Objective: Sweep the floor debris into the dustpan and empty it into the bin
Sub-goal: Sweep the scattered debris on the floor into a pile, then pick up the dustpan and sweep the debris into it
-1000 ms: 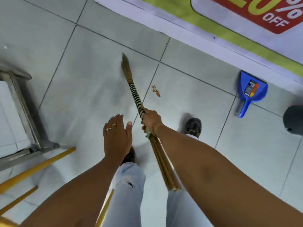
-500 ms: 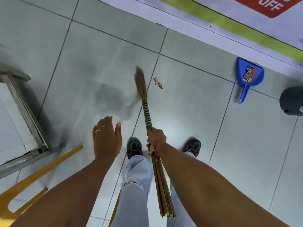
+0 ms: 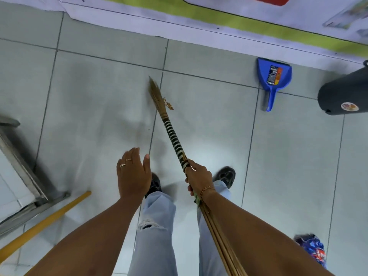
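Observation:
My right hand [image 3: 198, 177] grips a stick broom [image 3: 172, 134] with a black-and-white wrapped shaft. Its bristle tip rests on the grey tiled floor just left of a small pile of brown debris [image 3: 168, 104], touching it. My left hand [image 3: 133, 174] hovers flat, fingers together, holding nothing. A blue dustpan [image 3: 273, 76] lies on the floor at the upper right, handle toward me, about one tile right of the debris. A black bin [image 3: 344, 94] stands at the right edge, beside the dustpan.
A banner [image 3: 199, 14] in white, green and red runs along the far edge of the floor. A metal frame [image 3: 23, 176] and a yellow pole [image 3: 45, 222] are at the left. A blue patterned item [image 3: 312, 248] sits at lower right. My shoes [image 3: 225, 176] stand mid-floor.
The broom tip has swung from the left of the debris over to it. The view has shifted, bringing the bin further into frame. My left hand stays hovering.

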`<action>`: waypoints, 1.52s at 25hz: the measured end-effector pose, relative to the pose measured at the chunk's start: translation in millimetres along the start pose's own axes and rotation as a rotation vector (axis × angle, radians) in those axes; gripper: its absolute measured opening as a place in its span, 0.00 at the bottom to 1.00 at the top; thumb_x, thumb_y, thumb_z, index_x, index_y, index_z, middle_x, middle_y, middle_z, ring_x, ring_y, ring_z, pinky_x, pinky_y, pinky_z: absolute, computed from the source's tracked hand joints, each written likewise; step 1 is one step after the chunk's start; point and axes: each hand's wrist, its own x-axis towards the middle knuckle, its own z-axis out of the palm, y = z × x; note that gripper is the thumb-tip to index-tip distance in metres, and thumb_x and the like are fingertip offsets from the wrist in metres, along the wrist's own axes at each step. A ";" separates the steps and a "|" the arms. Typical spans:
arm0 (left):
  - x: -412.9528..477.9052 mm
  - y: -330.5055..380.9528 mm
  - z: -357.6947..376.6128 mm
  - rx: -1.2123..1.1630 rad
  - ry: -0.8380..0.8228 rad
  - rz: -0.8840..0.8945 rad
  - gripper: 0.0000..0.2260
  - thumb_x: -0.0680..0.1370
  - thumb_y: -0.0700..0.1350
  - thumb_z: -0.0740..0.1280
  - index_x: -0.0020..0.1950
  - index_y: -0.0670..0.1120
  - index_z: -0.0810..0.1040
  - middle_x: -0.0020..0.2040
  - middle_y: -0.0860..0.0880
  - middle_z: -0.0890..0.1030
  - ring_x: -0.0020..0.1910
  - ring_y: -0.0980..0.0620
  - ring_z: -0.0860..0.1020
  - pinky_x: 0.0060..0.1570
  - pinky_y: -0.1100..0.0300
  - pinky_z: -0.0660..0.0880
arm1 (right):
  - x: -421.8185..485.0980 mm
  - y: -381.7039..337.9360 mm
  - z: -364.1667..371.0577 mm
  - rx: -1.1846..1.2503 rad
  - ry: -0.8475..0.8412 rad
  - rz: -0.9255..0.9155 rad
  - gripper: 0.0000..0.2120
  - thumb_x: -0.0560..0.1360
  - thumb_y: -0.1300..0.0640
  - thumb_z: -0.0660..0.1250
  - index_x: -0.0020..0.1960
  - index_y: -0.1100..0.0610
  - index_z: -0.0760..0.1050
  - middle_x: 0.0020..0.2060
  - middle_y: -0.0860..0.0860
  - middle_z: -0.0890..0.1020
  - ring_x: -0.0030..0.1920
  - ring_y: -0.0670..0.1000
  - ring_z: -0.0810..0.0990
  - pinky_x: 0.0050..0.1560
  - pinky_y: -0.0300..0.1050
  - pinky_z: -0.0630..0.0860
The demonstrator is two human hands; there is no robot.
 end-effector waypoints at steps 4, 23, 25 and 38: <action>-8.8 67.6 18.5 0.019 -0.032 0.015 0.19 0.80 0.47 0.57 0.65 0.36 0.69 0.63 0.35 0.75 0.66 0.36 0.70 0.66 0.41 0.65 | 7.8 18.9 -76.5 -0.131 0.001 -0.078 0.19 0.77 0.43 0.59 0.58 0.56 0.74 0.37 0.52 0.79 0.28 0.50 0.76 0.27 0.40 0.76; 60.8 511.4 160.5 0.127 -0.267 0.390 0.22 0.79 0.49 0.59 0.68 0.38 0.66 0.62 0.35 0.75 0.62 0.37 0.73 0.66 0.45 0.65 | 113.4 103.0 -482.1 0.106 0.415 0.180 0.18 0.78 0.47 0.61 0.62 0.58 0.70 0.53 0.58 0.81 0.52 0.60 0.80 0.50 0.49 0.75; 93.4 550.9 191.6 0.164 -0.291 0.400 0.22 0.78 0.48 0.60 0.69 0.38 0.66 0.62 0.35 0.76 0.62 0.38 0.73 0.64 0.46 0.64 | 149.1 106.3 -516.2 0.131 0.460 0.210 0.21 0.78 0.42 0.57 0.63 0.55 0.70 0.52 0.59 0.81 0.53 0.62 0.79 0.52 0.51 0.76; 215.5 629.2 508.3 0.098 -0.399 -0.115 0.35 0.73 0.48 0.67 0.72 0.37 0.53 0.71 0.37 0.64 0.69 0.37 0.64 0.67 0.46 0.63 | 434.2 209.6 -553.5 0.229 0.361 0.267 0.21 0.76 0.39 0.58 0.62 0.51 0.68 0.45 0.54 0.81 0.46 0.57 0.80 0.47 0.49 0.77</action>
